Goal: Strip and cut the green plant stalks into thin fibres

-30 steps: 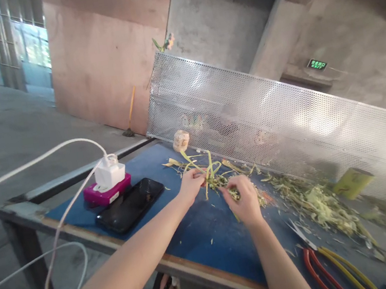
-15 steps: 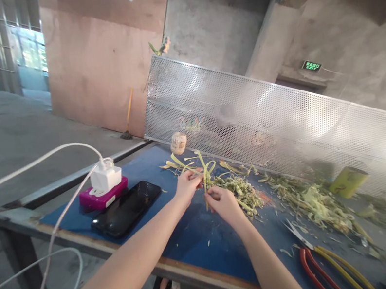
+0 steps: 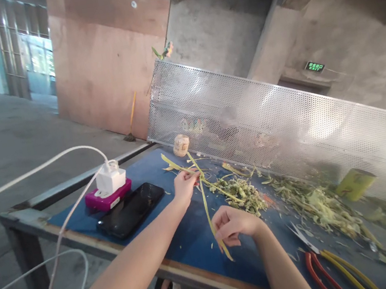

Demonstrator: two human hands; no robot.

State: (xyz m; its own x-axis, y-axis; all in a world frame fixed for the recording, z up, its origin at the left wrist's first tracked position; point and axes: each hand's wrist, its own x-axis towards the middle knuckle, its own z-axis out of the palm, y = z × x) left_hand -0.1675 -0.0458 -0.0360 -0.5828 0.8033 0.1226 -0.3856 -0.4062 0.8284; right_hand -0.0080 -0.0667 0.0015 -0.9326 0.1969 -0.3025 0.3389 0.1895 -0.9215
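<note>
Over the blue tabletop, my left hand (image 3: pixel 185 185) is closed in a pinch on several flat yellow-green plant strips (image 3: pixel 174 164) where they cross. One long strip (image 3: pixel 206 204) hangs from that crossing toward me. My right hand (image 3: pixel 234 225) has its fingers curled round this strip near its lower end, and the tip sticks out below the fingers. A thin knotted or braided length (image 3: pixel 223 191) runs right from the crossing toward a pile of dry plant pieces (image 3: pixel 246 195). My fingertips partly hide the crossing.
A black phone (image 3: pixel 132 210) and a magenta power strip (image 3: pixel 103 197) with white chargers lie left on the table (image 3: pixel 191 248). Scissors (image 3: pixel 316 247) with red and yellow handles are at right, near more plant scraps (image 3: pixel 322 207). A roll (image 3: pixel 181 145) stands before the perforated metal panel (image 3: pixel 246 106).
My right hand has moved down toward me from beside my left hand, drawing one strip out long and straight. The loop above the crossing has gone. My left hand keeps its pinch.
</note>
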